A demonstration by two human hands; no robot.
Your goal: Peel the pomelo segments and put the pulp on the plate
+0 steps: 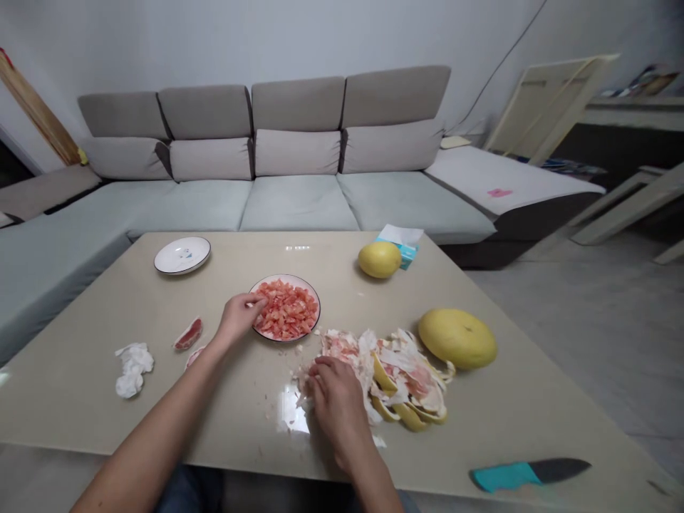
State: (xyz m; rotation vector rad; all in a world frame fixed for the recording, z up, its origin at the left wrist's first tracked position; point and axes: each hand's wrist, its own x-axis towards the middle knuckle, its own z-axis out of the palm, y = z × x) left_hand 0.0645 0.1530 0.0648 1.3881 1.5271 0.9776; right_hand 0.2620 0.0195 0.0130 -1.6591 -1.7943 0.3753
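Note:
My left hand (241, 315) is at the left rim of a plate (314, 288) heaped with red pomelo pulp pieces (286, 311). Its thumb and fingers are pinched together, and whatever they hold is too small to make out. Lower and to the right, my right hand (336, 399) rests against the left edge of a pile of pomelo peel and white membrane (398, 370). Those fingers are curled over scraps, their tips partly hidden. Beside my left forearm lies a red pomelo segment (189, 334), with another partly covered by the arm.
A whole yellow pomelo (457, 338) sits right of the peel; a smaller yellow fruit (379, 259) stands by a tissue box (407, 242). A knife with a teal handle (502, 477) lies near the front right edge. Crumpled tissue (133, 369) and a plate (182, 255) are left. Behind stands a sofa (296, 199).

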